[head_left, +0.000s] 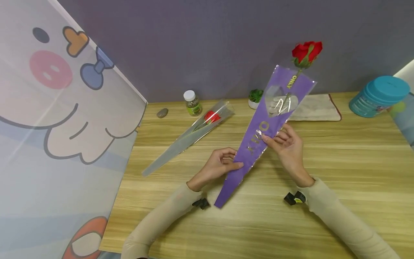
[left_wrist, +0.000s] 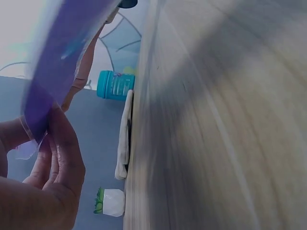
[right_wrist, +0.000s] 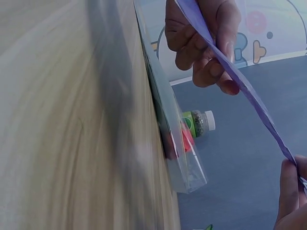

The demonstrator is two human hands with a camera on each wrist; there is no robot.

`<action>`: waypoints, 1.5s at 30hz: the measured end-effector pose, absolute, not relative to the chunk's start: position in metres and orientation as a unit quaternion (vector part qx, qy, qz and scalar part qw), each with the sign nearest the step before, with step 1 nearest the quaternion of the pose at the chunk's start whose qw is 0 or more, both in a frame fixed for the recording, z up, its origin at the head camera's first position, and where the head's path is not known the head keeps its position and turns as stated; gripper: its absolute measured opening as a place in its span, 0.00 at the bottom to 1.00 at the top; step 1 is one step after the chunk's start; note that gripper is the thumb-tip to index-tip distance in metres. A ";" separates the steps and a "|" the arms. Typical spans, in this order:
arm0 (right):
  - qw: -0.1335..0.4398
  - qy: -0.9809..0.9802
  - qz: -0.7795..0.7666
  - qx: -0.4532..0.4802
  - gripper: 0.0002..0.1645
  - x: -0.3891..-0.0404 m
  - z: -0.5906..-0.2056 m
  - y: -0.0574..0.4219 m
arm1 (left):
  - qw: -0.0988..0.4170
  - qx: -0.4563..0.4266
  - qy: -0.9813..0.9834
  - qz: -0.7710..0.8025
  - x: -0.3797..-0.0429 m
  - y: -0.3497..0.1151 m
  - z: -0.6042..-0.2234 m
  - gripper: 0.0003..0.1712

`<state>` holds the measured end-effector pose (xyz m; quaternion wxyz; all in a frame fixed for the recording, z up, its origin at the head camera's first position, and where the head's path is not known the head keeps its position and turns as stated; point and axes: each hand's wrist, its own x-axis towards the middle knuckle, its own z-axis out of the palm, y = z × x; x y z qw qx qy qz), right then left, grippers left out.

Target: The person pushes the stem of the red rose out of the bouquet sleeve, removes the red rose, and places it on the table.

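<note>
A purple flower sleeve [head_left: 255,133] with a clear heart window and gold lettering slants up and to the right above the table. The red rose [head_left: 306,54] has its bloom sticking out past the sleeve's wide end, and part of its stem shows through the window. My left hand [head_left: 217,166] pinches the sleeve's left edge low down, thumb on the front. Higher up, my right hand [head_left: 288,147] pinches the right edge beside the lettering. Both grips also show in the right wrist view, where the sleeve [right_wrist: 249,91] appears nearly edge-on.
Another red rose [head_left: 211,117] in a clear and grey sleeve [head_left: 181,144] lies on the table to the left. Along the back stand a stone [head_left: 162,113], a white-capped jar [head_left: 193,104], a potted succulent [head_left: 255,97], a folded cloth [head_left: 318,108] and a teal tub [head_left: 376,97].
</note>
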<state>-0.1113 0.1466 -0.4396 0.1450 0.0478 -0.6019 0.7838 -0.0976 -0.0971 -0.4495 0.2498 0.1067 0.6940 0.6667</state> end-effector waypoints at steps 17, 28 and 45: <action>0.111 -0.605 0.787 0.043 0.34 -0.107 -0.445 0.147 | 0.293 0.101 0.653 0.691 -0.097 -0.095 -0.448 0.19; 0.097 -0.614 0.782 0.047 0.34 -0.106 -0.449 0.151 | 0.294 0.116 0.664 0.677 -0.096 -0.096 -0.448 0.19; 0.072 -0.605 0.791 0.050 0.34 -0.097 -0.452 0.144 | 0.213 0.132 0.723 0.643 -0.091 -0.093 -0.450 0.16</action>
